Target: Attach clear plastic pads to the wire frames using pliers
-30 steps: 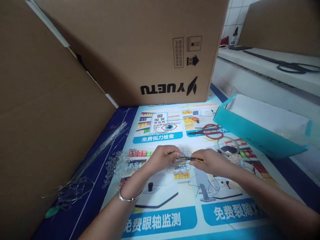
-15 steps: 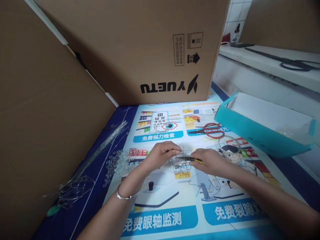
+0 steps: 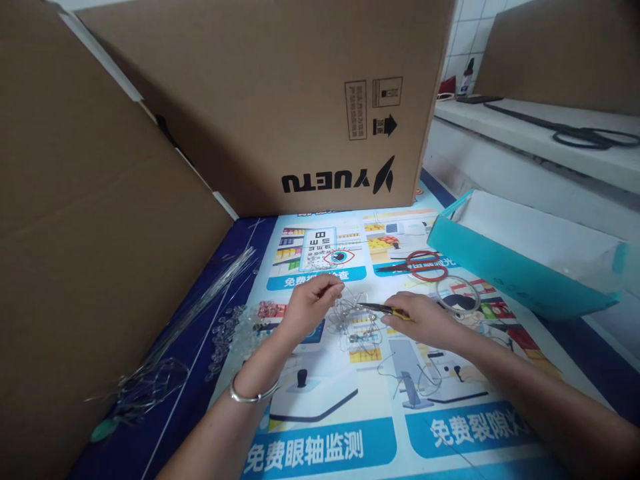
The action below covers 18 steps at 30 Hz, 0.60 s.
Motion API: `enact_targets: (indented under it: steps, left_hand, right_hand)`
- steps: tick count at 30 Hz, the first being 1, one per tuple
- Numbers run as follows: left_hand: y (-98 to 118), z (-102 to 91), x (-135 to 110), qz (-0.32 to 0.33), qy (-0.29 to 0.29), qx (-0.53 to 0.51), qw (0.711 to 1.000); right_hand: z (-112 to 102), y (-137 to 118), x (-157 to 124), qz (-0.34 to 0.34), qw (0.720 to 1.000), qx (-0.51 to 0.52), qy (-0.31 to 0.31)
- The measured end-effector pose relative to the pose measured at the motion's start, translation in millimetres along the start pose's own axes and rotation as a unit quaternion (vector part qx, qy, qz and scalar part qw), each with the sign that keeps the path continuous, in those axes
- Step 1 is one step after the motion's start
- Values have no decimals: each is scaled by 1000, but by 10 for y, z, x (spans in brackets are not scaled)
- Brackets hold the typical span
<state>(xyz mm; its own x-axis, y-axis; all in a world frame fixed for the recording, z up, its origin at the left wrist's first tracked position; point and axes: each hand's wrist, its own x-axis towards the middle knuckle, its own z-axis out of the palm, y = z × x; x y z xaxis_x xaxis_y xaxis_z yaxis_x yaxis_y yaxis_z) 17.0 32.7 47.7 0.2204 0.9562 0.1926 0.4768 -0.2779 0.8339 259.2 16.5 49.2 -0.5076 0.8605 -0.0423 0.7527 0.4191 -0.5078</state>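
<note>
My right hand [image 3: 423, 319] is closed on small yellow-handled pliers [image 3: 383, 309], whose dark tip points left toward a tangle of thin wire and clear beads [image 3: 356, 325] on the printed poster [image 3: 350, 427]. My left hand [image 3: 309, 301], with a silver bangle on its wrist, is pinched just left of that tangle at about the height of the pliers' tip. What its fingertips hold is too fine to make out. A heap of clear beads [image 3: 239, 327] lies to the left of my left hand.
A large YUETU cardboard box [image 3: 280, 100] stands behind, and a cardboard sheet [image 3: 90, 233] walls the left. Long thin wires [image 3: 185, 320] lie along it. Red scissors [image 3: 417, 263], a clear ring [image 3: 457, 293] and a teal box [image 3: 510, 260] are at the right.
Both hands have risen slightly and drawn apart. My left hand moved up and left, off the tangle, and the pliers' tip now points at the gap between them.
</note>
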Motion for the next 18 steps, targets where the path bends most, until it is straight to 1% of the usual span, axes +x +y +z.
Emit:
enact_targets:
  steps: [4,6,13,18]
  left_hand:
    - [17,19,8,36,17,53,998]
    - [34,26,7,49,16,67,996]
    - [80,44,-15,75,13,80,994]
    - [89,73,-23,46,-2,44,998]
  right_hand:
    - [-46,13,14,9,996,86,-24]
    - [-44,19,15,7,994,104,-34]
    - [1,-19,5,-18,998,63,-1]
    - [-8,-48,-8,-20,999,25,-7]
